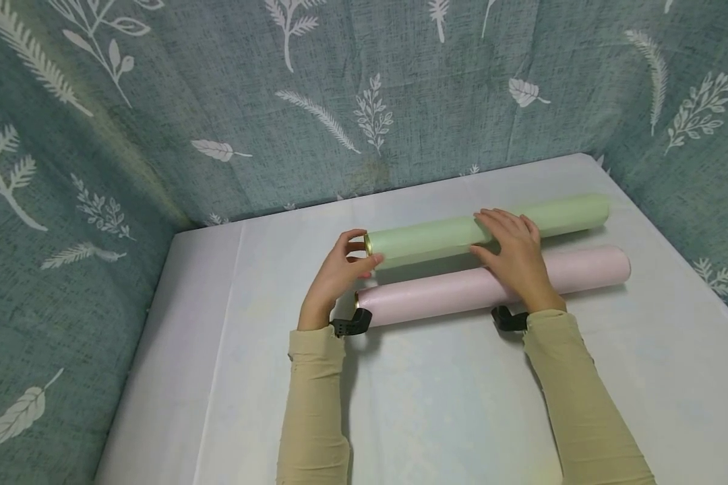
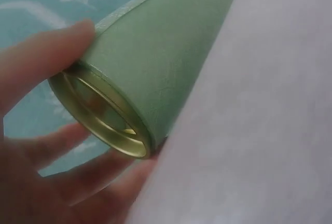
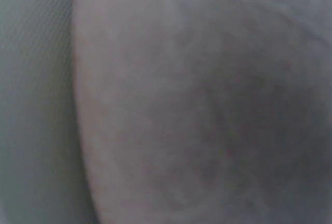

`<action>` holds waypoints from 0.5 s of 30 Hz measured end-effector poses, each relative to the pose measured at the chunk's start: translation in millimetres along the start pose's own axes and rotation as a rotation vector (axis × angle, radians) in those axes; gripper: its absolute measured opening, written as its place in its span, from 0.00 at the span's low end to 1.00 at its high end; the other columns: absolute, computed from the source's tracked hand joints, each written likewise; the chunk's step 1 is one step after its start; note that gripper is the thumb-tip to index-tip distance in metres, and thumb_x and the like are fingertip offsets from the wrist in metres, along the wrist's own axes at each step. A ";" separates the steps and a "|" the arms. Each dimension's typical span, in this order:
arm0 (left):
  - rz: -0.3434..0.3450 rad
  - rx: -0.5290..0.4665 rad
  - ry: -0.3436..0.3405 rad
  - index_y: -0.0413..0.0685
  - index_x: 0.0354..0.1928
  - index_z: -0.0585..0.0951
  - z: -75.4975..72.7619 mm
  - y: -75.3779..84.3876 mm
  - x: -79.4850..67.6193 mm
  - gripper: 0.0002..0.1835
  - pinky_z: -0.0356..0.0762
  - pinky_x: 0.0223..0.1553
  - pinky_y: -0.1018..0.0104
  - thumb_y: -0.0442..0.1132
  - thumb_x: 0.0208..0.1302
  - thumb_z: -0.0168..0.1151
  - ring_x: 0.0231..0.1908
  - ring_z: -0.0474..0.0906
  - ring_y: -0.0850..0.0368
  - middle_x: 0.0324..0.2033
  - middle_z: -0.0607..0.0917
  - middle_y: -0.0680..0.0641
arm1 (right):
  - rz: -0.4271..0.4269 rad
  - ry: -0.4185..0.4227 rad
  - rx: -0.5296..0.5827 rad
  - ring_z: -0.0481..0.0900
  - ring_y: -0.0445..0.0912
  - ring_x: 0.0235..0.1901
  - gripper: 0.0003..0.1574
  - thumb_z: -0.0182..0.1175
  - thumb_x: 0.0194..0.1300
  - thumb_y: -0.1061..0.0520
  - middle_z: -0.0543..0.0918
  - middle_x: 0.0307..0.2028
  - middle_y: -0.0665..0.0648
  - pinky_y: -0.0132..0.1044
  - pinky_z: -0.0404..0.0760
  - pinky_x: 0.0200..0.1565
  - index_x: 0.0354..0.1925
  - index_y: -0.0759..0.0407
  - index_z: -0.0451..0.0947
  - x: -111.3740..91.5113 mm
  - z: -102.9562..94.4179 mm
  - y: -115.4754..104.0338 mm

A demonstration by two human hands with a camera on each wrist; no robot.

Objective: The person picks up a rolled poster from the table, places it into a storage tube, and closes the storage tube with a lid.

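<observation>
A long light green tube point(image 1: 431, 239) with a gold metal rim lies slanted across the far part of the table. My left hand point(image 1: 340, 266) holds its left end, the thumb on the near side and the fingers around the rim. In the left wrist view the rimmed end of the green tube point(image 2: 150, 73) shows a hollow recess between thumb and fingers. Around the tube's middle, my right hand point(image 1: 512, 252) grips from above, thumb toward me. Nearer to me is a pink tube point(image 1: 437, 296), partly hidden under the right hand and wrist. The right wrist view is blurred.
A white cloth covers the table point(image 1: 267, 391). Behind it and at both sides hangs a teal curtain point(image 1: 218, 87) with white leaf prints. Black wrist straps point(image 1: 352, 323) sit at both cuffs, close to the pink tube.
</observation>
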State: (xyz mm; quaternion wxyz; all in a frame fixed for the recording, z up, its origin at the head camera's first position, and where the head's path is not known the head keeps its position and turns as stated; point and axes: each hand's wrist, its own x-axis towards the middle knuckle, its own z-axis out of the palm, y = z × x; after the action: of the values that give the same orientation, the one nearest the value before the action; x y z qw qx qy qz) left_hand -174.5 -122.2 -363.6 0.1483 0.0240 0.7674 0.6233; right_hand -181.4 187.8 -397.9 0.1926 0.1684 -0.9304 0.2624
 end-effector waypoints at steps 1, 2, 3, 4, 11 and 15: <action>-0.007 -0.020 0.009 0.53 0.61 0.59 -2.3 -3.6 1.7 0.37 0.73 0.45 0.50 0.45 0.51 0.66 0.44 0.74 0.51 0.53 0.69 0.47 | -0.003 0.009 0.008 0.57 0.49 0.61 0.37 0.65 0.52 0.49 0.65 0.60 0.53 0.50 0.44 0.62 0.59 0.51 0.66 -0.1 0.1 0.1; -0.010 -0.041 0.020 0.53 0.60 0.58 -4.5 -7.2 3.6 0.37 0.73 0.45 0.50 0.46 0.50 0.67 0.43 0.74 0.51 0.53 0.69 0.47 | -0.005 0.019 0.016 0.58 0.50 0.61 0.35 0.65 0.52 0.50 0.65 0.60 0.54 0.50 0.45 0.62 0.58 0.52 0.68 0.0 0.3 0.0; -0.013 -0.063 0.029 0.52 0.58 0.58 -6.6 -10.5 4.9 0.37 0.73 0.45 0.50 0.46 0.50 0.67 0.43 0.74 0.50 0.53 0.69 0.46 | -0.006 0.029 0.025 0.58 0.51 0.61 0.33 0.65 0.52 0.51 0.66 0.60 0.54 0.50 0.47 0.61 0.56 0.53 0.70 0.0 0.4 0.0; -0.012 -0.077 0.039 0.51 0.57 0.57 -8.7 -13.8 6.3 0.37 0.73 0.45 0.51 0.47 0.49 0.68 0.43 0.74 0.49 0.53 0.69 0.46 | -0.005 0.039 0.036 0.58 0.51 0.60 0.30 0.65 0.52 0.52 0.66 0.60 0.54 0.51 0.49 0.61 0.55 0.53 0.71 0.1 0.4 -0.5; -0.003 0.015 0.087 0.47 0.46 0.67 -26.0 -25.1 1.4 0.29 0.73 0.45 0.56 0.55 0.48 0.66 0.42 0.77 0.47 0.54 0.68 0.49 | 0.039 0.059 0.065 0.61 0.53 0.58 0.22 0.64 0.54 0.53 0.69 0.57 0.55 0.53 0.56 0.57 0.49 0.54 0.76 0.2 0.0 -2.7; -0.009 0.018 0.098 0.46 0.42 0.71 -36.4 -27.4 -3.1 0.26 0.72 0.47 0.57 0.56 0.49 0.65 0.41 0.77 0.43 0.54 0.70 0.50 | 0.063 0.038 0.067 0.61 0.53 0.57 0.22 0.62 0.56 0.52 0.69 0.56 0.55 0.53 0.57 0.56 0.50 0.54 0.76 0.2 -0.2 -2.5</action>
State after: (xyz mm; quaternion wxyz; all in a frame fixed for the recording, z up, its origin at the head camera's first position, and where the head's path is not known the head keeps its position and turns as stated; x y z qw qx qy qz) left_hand -176.9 -163.5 -382.8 0.1130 -0.0088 0.7793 0.6163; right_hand -180.4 185.8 -396.6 0.1962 0.1406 -0.9221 0.3026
